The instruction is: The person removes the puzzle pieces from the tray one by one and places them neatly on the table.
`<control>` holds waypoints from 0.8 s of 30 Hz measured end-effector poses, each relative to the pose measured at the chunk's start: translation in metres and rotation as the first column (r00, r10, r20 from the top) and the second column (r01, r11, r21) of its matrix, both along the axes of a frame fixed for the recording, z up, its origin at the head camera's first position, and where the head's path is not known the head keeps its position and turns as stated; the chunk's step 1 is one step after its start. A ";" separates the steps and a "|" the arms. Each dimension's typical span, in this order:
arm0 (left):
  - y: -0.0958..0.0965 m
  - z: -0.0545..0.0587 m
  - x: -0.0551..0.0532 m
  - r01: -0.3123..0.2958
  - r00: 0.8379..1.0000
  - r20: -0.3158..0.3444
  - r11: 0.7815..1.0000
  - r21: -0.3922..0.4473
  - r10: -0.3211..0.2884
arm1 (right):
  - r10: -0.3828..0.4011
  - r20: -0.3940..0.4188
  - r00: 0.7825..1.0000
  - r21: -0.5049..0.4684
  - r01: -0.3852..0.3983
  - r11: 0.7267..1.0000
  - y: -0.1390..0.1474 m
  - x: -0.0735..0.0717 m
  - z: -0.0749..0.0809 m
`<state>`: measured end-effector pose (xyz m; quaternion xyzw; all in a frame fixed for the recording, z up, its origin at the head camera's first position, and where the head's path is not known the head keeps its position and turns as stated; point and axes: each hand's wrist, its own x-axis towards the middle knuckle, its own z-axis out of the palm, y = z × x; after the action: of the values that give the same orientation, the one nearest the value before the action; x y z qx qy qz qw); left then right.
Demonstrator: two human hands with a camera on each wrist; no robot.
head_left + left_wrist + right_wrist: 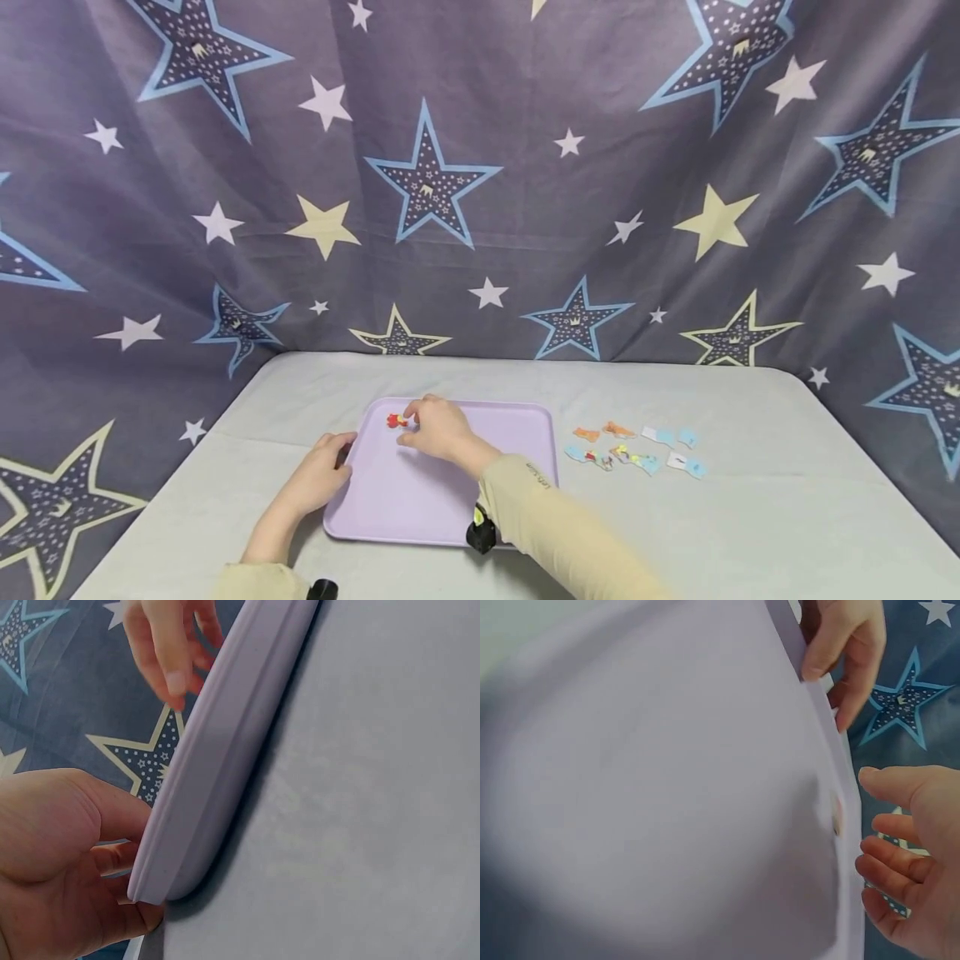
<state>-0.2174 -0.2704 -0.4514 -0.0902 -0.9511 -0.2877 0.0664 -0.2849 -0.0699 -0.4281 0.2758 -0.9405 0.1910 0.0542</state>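
Observation:
A lilac tray (442, 533) lies on the table. My left hand (318, 475) grips its left rim, with the thumb over the edge and the fingers outside, as the right wrist view shows. Near the tray's far left corner lies a small flat red-and-yellow piece (396, 421), like a cut-out puzzle piece. Just to the right of that piece hovers my right hand (438, 429). In the right wrist view the right hand (915, 855) has its fingers loosely spread and apart, with nothing between them. Only a sliver of the piece (837, 816) shows there.
Right of the tray, several flat cut-out pieces lie on the table (750, 517): orange pieces (618, 429), light blue and white pieces (686, 464), and pieces with coloured pictures (588, 456). A star-patterned curtain (510, 208) hangs behind the table.

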 end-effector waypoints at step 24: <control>-0.002 0.001 0.001 -0.015 1.000 0.024 1.000 0.011 0.015 | -0.183 0.023 0.983 0.075 0.181 0.981 -0.034 -0.012 -0.014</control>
<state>-0.2168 -0.2722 -0.4507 -0.0793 -0.9508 -0.2938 0.0574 -0.2966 -0.1035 -0.4422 0.1877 -0.9687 0.1552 0.0473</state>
